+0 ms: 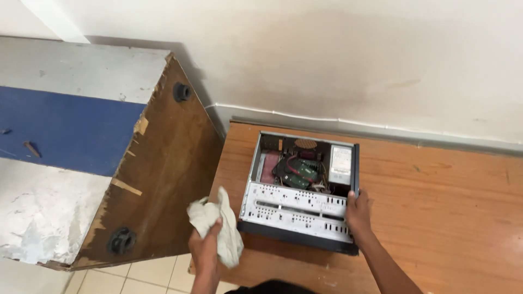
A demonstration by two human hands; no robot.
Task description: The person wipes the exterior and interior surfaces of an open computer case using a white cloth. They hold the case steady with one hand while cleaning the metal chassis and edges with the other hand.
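Observation:
An open computer case [297,209] lies flat on a brown wooden table [436,212], its side off so that boards, cables and a silver power supply [341,164] show inside. My right hand [358,209] grips the case's right front corner. My left hand [206,245] is closed on a crumpled white cloth [220,226], held just left of the case near the table's left edge.
A white and blue cabinet [71,130] lies tipped on its side at the left, its brown wooden underside [163,179] with two black feet turned towards the table. A stained white wall [354,60] runs behind. Pale floor tiles [141,275] show below.

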